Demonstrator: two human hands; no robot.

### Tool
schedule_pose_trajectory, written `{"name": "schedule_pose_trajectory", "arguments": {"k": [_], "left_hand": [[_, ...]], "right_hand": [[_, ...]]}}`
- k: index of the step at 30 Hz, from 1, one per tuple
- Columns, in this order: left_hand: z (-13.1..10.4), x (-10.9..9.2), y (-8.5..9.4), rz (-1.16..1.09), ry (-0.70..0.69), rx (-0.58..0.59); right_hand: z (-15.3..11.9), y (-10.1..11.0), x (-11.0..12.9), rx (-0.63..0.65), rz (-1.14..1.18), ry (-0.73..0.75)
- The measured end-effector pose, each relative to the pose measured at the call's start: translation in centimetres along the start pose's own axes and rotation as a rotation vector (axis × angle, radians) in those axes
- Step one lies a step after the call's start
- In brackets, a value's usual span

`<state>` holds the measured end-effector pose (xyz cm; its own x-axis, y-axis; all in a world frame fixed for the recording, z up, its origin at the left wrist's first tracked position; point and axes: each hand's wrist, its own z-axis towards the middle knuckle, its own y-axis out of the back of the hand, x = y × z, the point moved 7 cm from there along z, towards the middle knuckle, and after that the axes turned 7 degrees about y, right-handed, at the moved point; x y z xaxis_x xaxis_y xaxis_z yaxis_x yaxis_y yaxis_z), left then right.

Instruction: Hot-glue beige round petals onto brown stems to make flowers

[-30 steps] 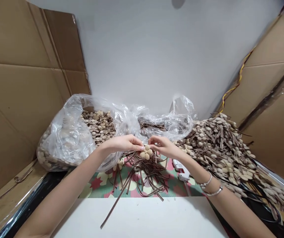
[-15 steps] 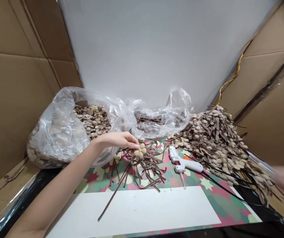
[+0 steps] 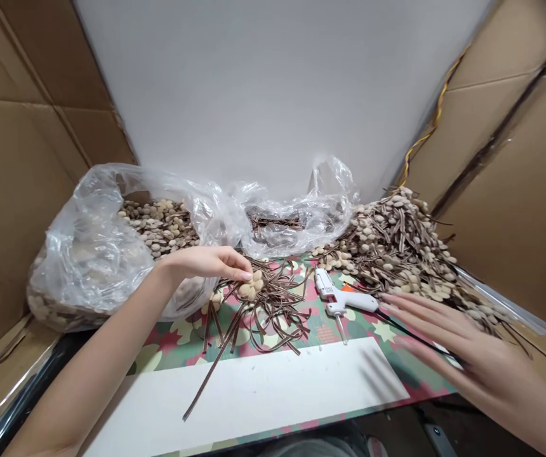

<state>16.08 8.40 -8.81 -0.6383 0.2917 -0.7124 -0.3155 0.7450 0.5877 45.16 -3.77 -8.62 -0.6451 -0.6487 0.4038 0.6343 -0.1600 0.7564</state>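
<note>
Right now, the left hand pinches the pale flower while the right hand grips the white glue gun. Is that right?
No: the right hand isn't gripping the white glue gun; the head view shows it open, outstretched, near the gun's handle. The left hand does pinch the pale flower.

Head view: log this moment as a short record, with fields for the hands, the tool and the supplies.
Left hand: pinches a cream flower by its edge
Right hand: open, blurred, near the glue gun's handle; contact unclear
Tool: white glue gun, lying on the patterned table cover
Strips: brown, loosely heaped around the flower
Left supplies: clear plastic bag with many similar pieces
Right supplies: large pile, outside any bag
Front: white sheet
</note>
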Motion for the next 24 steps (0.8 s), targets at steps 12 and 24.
{"name": "schedule_pose_trajectory", "arguments": {"k": [12,24], "left_hand": [[-0.2,-0.3,-0.1,-0.053,-0.024,0.022],[0.5,0.3,-0.1,-0.066,-0.01,-0.013]], "right_hand": [[15.3,-13.3,3.0,0.277,0.289,0.258],[12.9,-13.4,-0.1,0.511,0.656,-0.055]]}}
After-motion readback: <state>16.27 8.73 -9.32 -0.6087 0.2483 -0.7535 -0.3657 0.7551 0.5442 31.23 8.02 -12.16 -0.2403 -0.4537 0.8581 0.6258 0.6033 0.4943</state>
